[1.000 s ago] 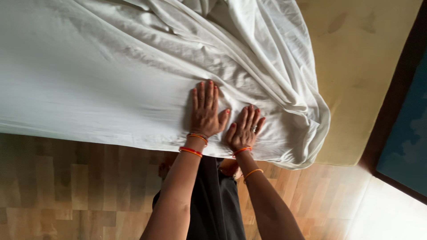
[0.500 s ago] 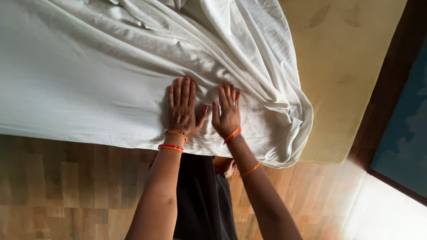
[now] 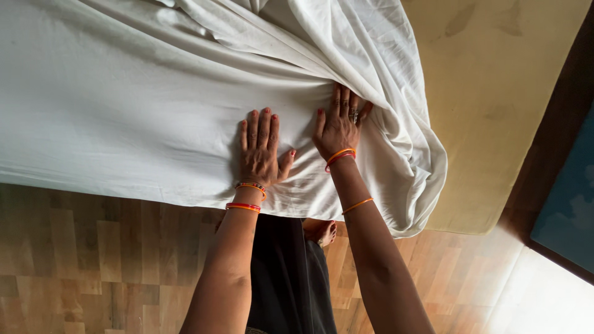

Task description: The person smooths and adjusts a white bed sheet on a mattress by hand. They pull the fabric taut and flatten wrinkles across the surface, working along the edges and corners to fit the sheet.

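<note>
1. White sheet [image 3: 124,105] covers the left and middle of the mattress [image 3: 495,105]; it lies smooth at left and bunches into deep folds at the right end, where it overhangs the near edge.
2. Left hand [image 3: 260,151] lies flat on the sheet, fingers spread, palm pressing down; it grips nothing.
3. Right hand [image 3: 339,127] sits just beside it, further in, fingers open with the tips pushed against the base of the folds; no pinch visible.
4. The sheet looks light, soft and limp, likely to slide and re-wrinkle. Best taken at the hem or the bunched corner.
5. Right: bare tan mattress, stained. Below: wooden floor [image 3: 93,260], the person's dark garment and a bare foot [image 3: 322,232] close to the bed edge.
</note>
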